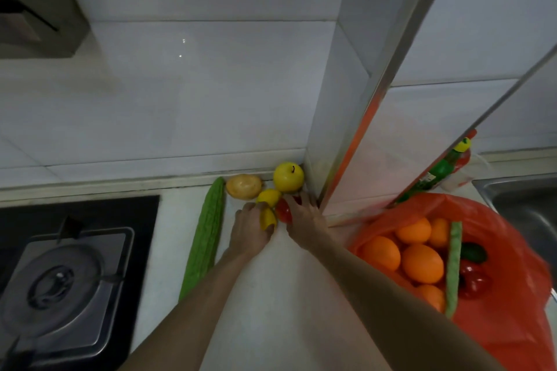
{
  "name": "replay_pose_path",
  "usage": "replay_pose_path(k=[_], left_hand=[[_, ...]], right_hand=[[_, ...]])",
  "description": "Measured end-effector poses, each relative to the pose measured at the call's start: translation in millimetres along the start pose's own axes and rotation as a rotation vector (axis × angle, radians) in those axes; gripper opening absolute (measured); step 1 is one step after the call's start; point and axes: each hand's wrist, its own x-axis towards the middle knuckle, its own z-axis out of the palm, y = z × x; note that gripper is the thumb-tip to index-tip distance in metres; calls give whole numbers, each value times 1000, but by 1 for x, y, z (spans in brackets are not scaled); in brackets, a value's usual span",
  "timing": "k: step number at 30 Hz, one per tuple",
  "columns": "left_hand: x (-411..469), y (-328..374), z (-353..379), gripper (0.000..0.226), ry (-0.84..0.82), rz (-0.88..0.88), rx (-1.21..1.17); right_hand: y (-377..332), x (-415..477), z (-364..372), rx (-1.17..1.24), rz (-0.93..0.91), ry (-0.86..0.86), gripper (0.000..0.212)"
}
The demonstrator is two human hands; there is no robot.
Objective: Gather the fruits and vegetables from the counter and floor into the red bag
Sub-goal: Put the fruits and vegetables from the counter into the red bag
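Note:
On the white counter by the wall corner lie a long green bitter gourd (206, 235), a tan potato (244, 187), a yellow apple (288, 177) and a yellow lemon (269, 197). My left hand (250, 232) is closed around a yellow pepper (268, 218). My right hand (303, 217) is on a red pepper (284, 210), with its fingers over it. The red bag (494, 220) stands open at the right, holding several oranges (422, 263), a long green bean, a dark cucumber and red peppers.
A gas stove (63, 280) with a black glass top sits at the left. A tiled column with a metal edge (370, 117) rises behind the produce. A steel sink (524, 205) and a bottle (452, 164) are at the far right.

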Motion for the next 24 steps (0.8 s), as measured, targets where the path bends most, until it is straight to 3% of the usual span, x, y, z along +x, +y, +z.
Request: replay_pose_path(k=[5,11,19,24], left_hand=[[-2,6,1,28,34,-3,-142],[-23,5,-16,14,87,-14,-195],[-84,13,-27,48,235,48,-293],[-117,40,-19,51,241,140,-349]], right_hand=[[-4,0,6,-40,17,79,72],[2,-7,3,129,-20,42,66],[-6,-68,-26,309,-60,85,58],[5,-135,-62,396,-66,191,62]])
